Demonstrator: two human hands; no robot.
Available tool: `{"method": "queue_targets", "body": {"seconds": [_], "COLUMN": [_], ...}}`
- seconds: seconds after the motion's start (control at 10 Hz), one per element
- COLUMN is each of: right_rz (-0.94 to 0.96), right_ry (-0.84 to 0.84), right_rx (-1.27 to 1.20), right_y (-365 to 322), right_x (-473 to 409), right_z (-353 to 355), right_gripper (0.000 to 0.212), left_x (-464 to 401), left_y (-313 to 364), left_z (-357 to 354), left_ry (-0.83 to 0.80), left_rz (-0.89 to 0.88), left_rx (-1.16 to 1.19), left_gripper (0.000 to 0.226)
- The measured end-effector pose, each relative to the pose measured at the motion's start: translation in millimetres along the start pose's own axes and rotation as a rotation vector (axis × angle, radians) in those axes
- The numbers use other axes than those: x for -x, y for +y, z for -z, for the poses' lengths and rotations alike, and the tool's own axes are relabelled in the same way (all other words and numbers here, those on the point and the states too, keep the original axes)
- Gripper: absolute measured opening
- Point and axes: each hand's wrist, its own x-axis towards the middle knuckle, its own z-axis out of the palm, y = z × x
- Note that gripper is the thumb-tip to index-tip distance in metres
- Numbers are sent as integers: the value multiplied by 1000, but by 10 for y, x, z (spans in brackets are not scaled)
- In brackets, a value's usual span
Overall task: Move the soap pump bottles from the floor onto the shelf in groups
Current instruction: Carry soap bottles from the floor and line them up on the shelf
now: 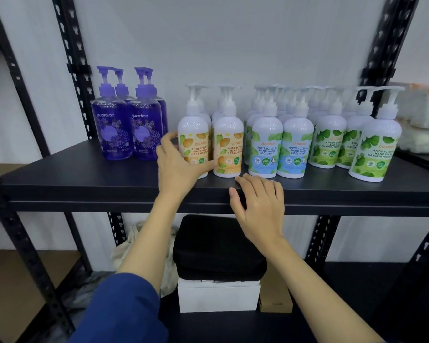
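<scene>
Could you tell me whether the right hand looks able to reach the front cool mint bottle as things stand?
Probably yes: the right hand rests open on the shelf edge just before the cool mint bottle, nothing between.

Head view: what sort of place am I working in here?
Probably a storeroom or stock area: a black slotted-steel rack shelf against a bare white wall, many identical Guardian hand wash pump bottles grouped by variant, and a white box stored below.

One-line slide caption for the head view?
Left hand grips an orange-label soap bottle on the black shelf beside purple, blue and green groups; right hand rests at the edge.
</scene>
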Motion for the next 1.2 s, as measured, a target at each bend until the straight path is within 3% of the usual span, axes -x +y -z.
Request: {"method": "queue_targets", "body": {"seconds": [0.1, 0.3, 0.5, 0.7, 1.2], "right_rz": [4, 9, 4, -2, 7], "right_ry": [11, 24, 36, 34, 70], "right_rx": [-1, -6, -5, -3, 0], "right_y": [7, 13, 14, 16, 17], "right_x": [4, 9, 17, 22, 25], "right_z": [-1, -27, -45, -54, -65], "right_gripper": [36, 35, 35, 35, 35], "left_x": [-23, -127, -117, -16, -65], "left_y": [-16, -28, -4, 47, 12], "left_z": [3, 136, 185, 132, 148], "left_ry": [33, -164, -305, -227, -257], "left_rz": [-7, 105, 81, -49, -33], "left_rx": [-10, 157, 194, 158, 178], "left_gripper": [88, 84, 87, 99, 98]}}
